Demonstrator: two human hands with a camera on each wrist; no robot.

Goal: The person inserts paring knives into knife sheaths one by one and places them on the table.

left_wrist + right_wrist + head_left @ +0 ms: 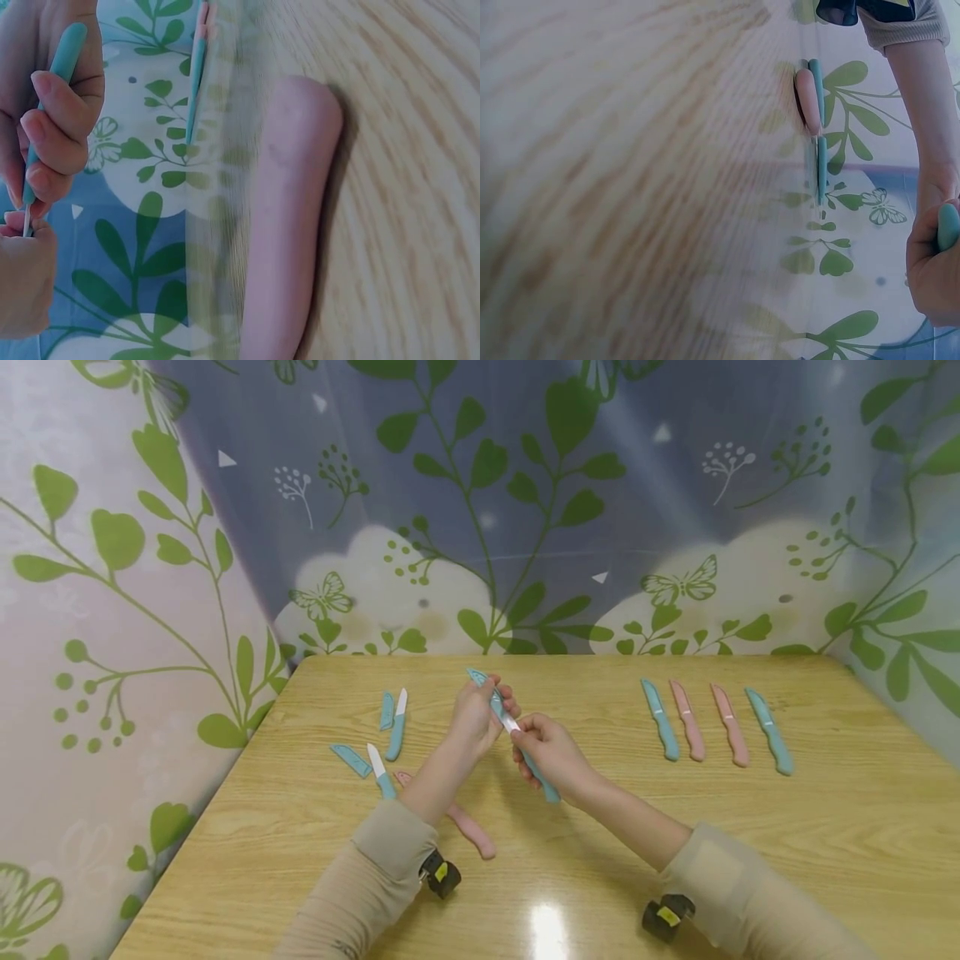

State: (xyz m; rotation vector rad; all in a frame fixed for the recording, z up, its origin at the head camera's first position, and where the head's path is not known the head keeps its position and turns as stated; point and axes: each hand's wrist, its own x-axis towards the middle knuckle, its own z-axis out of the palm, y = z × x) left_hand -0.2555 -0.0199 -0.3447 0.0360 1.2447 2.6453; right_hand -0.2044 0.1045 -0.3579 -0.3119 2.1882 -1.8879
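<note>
My left hand holds the light-blue sheath of a paring knife, its tip poking out past the fingers. With its fingers curled round the light-blue handle, my right hand grips the knife. A short length of white blade shows between the two hands; the rest is hidden by the sheath and the left fingers. In the left wrist view the right fingers wrap the handle, close above the left hand. Both hands are raised over the table.
Below my left forearm lies a pink knife, partly covered. Left of it are two bare blue knives beside their loose sheaths. Several sheathed blue and pink knives lie in a row on the right of the wooden table.
</note>
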